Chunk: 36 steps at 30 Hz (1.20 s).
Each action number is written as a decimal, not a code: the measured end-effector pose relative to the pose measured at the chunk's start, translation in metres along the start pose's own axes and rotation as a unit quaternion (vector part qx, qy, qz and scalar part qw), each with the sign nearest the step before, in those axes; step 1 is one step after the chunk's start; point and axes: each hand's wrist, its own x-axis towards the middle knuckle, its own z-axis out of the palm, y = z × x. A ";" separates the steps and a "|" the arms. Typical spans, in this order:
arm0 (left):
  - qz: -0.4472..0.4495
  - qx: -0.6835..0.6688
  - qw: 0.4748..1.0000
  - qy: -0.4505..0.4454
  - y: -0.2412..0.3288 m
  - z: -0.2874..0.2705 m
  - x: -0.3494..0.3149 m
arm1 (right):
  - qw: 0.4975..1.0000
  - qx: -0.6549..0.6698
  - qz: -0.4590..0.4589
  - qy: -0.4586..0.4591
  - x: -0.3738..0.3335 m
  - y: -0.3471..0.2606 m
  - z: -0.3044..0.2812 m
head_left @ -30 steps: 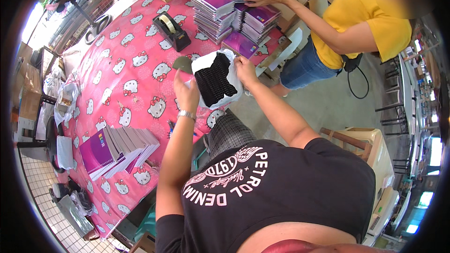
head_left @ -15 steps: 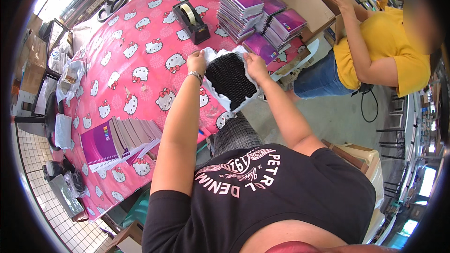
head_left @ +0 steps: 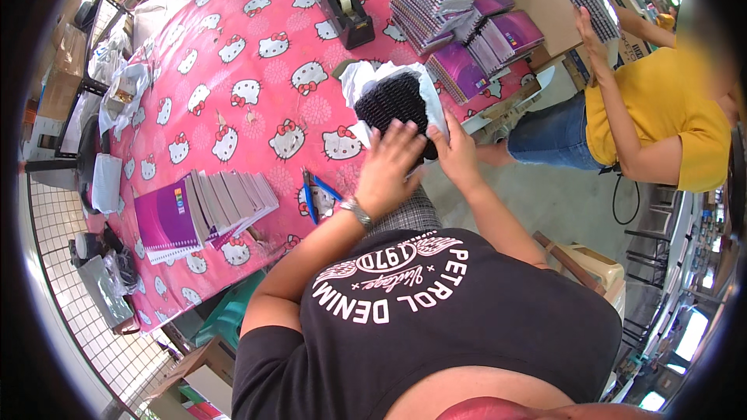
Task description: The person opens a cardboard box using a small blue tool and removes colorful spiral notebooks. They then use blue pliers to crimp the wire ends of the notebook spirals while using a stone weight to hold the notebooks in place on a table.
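Note:
A bundle of black ridged strips that look like notebook binding wires (head_left: 393,101) lies in opened, crumpled white wrapping paper (head_left: 360,78) at the table's right edge, above my lap. My left hand (head_left: 391,162) rests flat on the lower part of the bundle, its fingers spread. At the right side, my right hand (head_left: 457,152) grips the wrapping paper with the thumb toward the bundle. A pair of blue-handled pliers (head_left: 315,196) lies on the table just left of my left wrist.
Stacks of purple spiral notebooks (head_left: 436,0) and a black tape dispenser (head_left: 342,12) stand on the far side of the pink table (head_left: 257,132). More notebooks (head_left: 167,218) lie fanned at the left. To the right, a person in yellow (head_left: 646,109) holds a spiral-bound notebook (head_left: 593,8).
My left hand has let go of the paper's left edge and come down onto the black bundle. My right hand has slid lower along the paper. The pliers now show in full.

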 end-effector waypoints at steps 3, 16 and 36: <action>0.008 0.077 0.997 0.018 0.006 0.023 -0.018 | 0.969 -0.028 0.198 -0.145 0.008 -0.003 -0.014; 0.097 0.089 0.982 0.133 -0.003 0.037 -0.029 | 0.997 0.015 0.064 0.041 0.034 0.026 -0.010; 0.036 -0.094 0.994 0.039 0.006 0.002 -0.070 | 0.988 -0.013 0.117 -0.100 0.032 -0.045 0.002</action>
